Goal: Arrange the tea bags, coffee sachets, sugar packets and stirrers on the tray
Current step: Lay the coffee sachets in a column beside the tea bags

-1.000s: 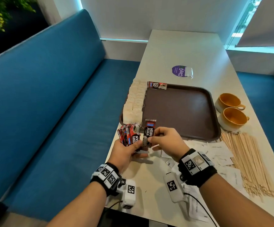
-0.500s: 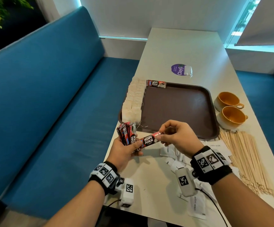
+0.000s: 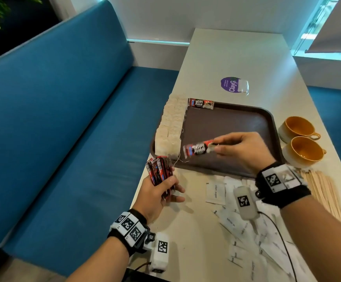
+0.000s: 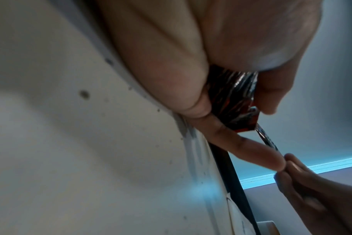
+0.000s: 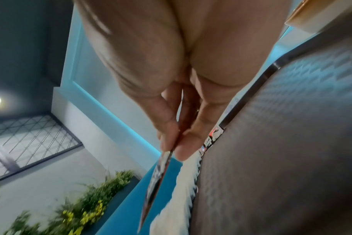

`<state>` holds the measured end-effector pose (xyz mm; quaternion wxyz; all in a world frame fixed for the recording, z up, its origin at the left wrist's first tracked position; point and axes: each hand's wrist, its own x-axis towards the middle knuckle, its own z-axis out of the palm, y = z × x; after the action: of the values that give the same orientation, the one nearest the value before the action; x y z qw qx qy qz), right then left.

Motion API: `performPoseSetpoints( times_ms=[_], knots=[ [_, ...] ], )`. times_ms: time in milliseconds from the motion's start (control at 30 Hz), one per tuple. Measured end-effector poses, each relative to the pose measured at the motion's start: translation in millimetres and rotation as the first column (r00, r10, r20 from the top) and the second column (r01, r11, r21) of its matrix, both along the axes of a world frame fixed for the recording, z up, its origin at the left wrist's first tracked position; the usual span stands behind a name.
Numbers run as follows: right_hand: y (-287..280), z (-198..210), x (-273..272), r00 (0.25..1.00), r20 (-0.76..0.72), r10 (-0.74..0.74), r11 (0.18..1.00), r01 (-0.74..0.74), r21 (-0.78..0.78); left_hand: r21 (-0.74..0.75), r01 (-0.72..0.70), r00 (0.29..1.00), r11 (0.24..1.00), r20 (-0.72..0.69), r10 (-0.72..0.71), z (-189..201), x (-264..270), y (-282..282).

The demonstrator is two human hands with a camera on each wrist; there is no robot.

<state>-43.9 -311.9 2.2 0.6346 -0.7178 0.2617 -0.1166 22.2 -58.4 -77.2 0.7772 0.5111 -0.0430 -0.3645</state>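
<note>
My right hand (image 3: pixel 218 147) pinches one red-and-black coffee sachet (image 3: pixel 197 149) by its end and holds it over the near left part of the brown tray (image 3: pixel 236 127). In the right wrist view the sachet (image 5: pixel 157 178) shows edge-on between thumb and finger. My left hand (image 3: pixel 165 190) grips a bundle of coffee sachets (image 3: pixel 159 170) upright at the table's near left edge; the bundle (image 4: pixel 233 98) fills the left wrist view. Another coffee sachet (image 3: pixel 201 103) lies flat at the tray's far left corner. White tea bags (image 3: pixel 171 127) line the tray's left side in two rows.
White sugar packets (image 3: pixel 215 190) lie scattered on the table near the tray's front edge. Wooden stirrers (image 3: pixel 324 190) lie in a pile at the right. Two orange-lined cups (image 3: pixel 299 139) stand right of the tray. A blue bench (image 3: pixel 63 139) runs along the left.
My right hand has pulled one sachet away from the bundle in my left hand and carried it forward over the tray. The left hand has stayed in place with the bundle.
</note>
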Motion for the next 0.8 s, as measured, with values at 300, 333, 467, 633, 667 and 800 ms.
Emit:
performPoseSetpoints(
  times_ms=[300,333,467,633,667,800],
  knots=[
    [-82.0,-5.8,101.0,0.982,0.051,-0.18,0.983,0.178,0.046,0.015,0.019,1.0,1.0,0.005,-0.02,-4.8,0.7,0.6],
    [-88.0,-10.4,111.5,0.984,0.029,-0.178,0.984,0.177,0.032,0.009,0.015,1.0,1.0,0.007,-0.015,-5.7,0.5,0.7],
    [-101.5,-26.6,146.0,0.984,-0.089,-0.155,0.984,0.147,-0.097,-0.006,0.004,1.0,1.0,-0.002,-0.004,-8.3,-0.6,0.4],
    [-109.9,-42.9,172.6,0.964,-0.2,-0.177,0.942,0.107,-0.318,0.061,0.03,0.999,0.998,0.019,-0.031,-11.4,0.4,-0.3],
    [-112.1,-45.5,176.3,0.961,-0.214,-0.174,0.931,0.089,-0.354,0.067,0.032,0.999,0.997,0.021,-0.033,-11.9,0.9,0.0],
    [-121.5,-54.5,187.2,0.956,-0.259,-0.142,0.887,0.007,-0.462,0.055,0.037,0.999,0.998,-0.002,-0.037,-12.8,2.0,-0.1]
  ],
)
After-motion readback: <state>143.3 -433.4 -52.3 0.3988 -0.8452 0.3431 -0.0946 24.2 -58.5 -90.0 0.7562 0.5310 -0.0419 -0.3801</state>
